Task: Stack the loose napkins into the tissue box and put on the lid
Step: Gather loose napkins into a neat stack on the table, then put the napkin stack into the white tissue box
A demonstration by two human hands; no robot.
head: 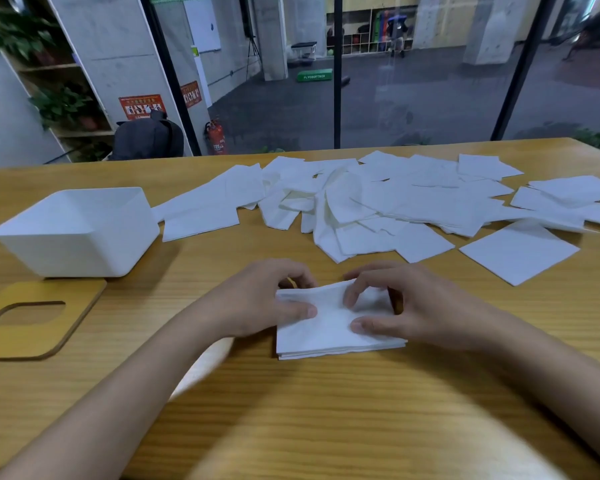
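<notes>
A small stack of white napkins [329, 336] lies on the wooden table in front of me. My left hand [267, 296] grips its left edge, thumb on top. My right hand [402, 303] presses on its right side with thumb and fingers. Many loose white napkins [378, 202] are strewn across the far half of the table. The white tissue box [80, 233] stands open and tilted at the left, and I cannot see any napkins inside it. Its wooden lid [49, 327] with an oval slot lies flat just in front of the box.
The wooden table [326, 410] stretches from edge to edge of the view. Beyond its far edge is a glass wall with dark posts. A single napkin [518, 251] lies apart at the right, near my right hand.
</notes>
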